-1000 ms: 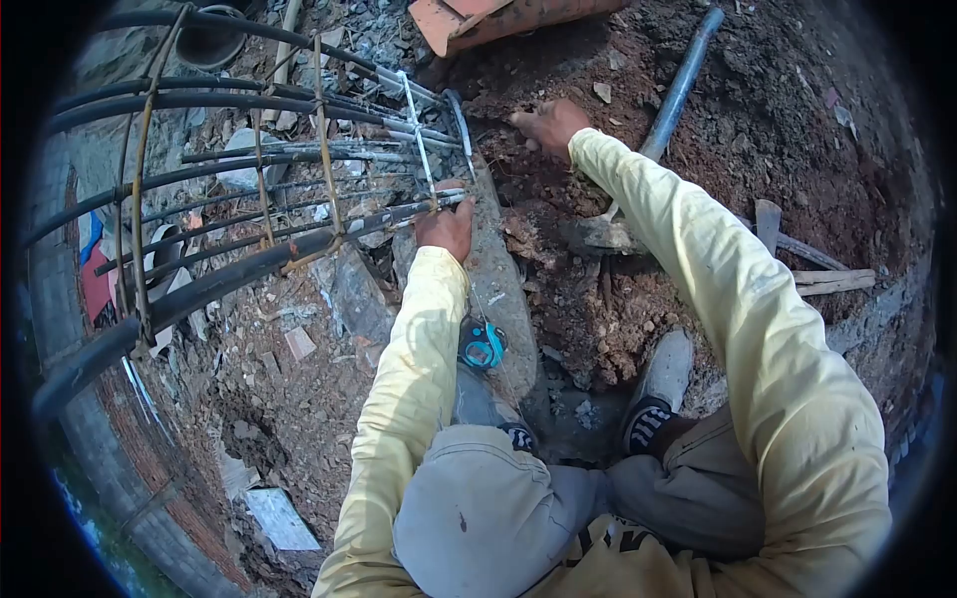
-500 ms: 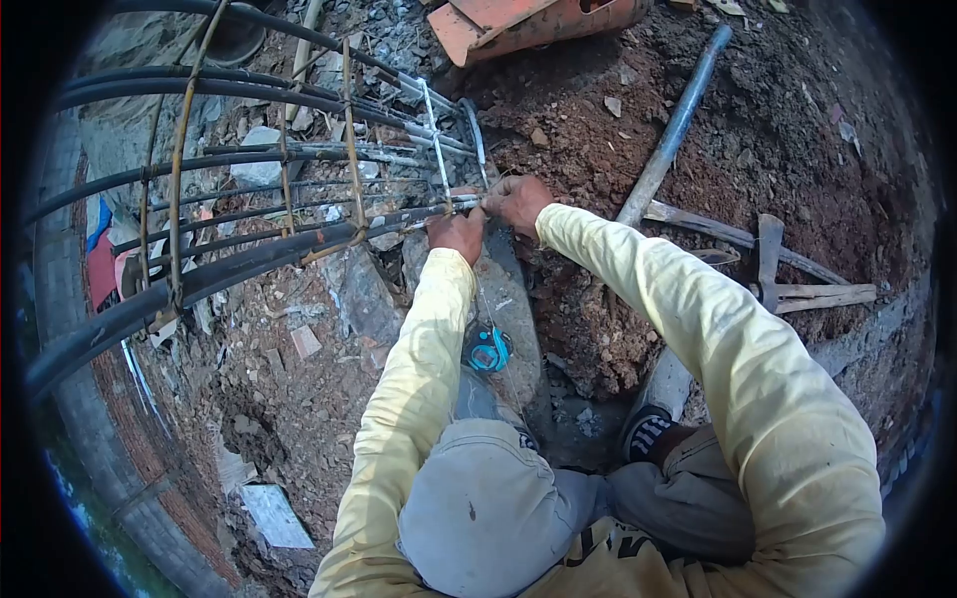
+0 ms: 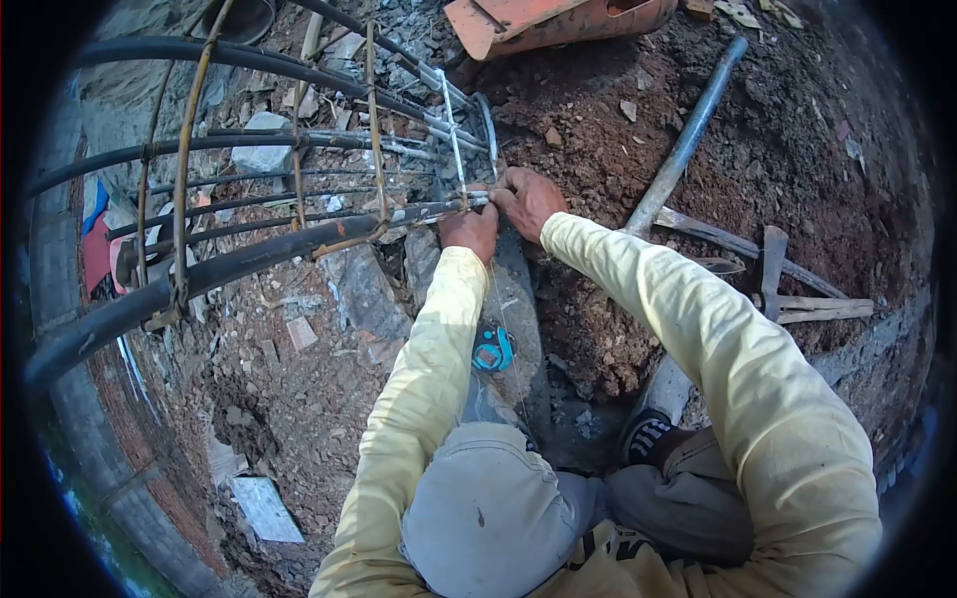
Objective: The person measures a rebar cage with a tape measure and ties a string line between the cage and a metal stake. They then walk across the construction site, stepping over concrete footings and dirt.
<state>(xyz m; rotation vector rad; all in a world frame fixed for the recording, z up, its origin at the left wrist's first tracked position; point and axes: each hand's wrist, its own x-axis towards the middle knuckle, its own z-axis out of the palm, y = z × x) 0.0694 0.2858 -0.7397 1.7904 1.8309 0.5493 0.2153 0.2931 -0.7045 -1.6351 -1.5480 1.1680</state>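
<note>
A cage of dark steel rebar (image 3: 249, 244) with thin rusty stirrups (image 3: 183, 159) reaches in from the left. Its bar ends and last stirrup (image 3: 452, 130) are coated whitish. My left hand (image 3: 473, 231) is closed around the end of the lowest bar. Pressed up beside it, my right hand (image 3: 528, 202) has its fingers pinched at the bar's tip; what lies between them is hidden. A thin string (image 3: 505, 324) runs down from the hands. Below them, a turquoise and black tape measure (image 3: 493, 350) lies on a stone slab.
A blue-grey pipe (image 3: 688, 135) lies on the reddish soil at right, near a wooden-handled tool with a metal head (image 3: 774, 271). An orange metal piece (image 3: 558, 25) is at the top. My grey cap (image 3: 478, 518) fills the lower middle. Rubble and a white tile (image 3: 266, 509) lie at left.
The view has shifted slightly, so the cage and both hands appear a little further right. My hands stay together at the bar's tip, with the fingers slightly repositioned.
</note>
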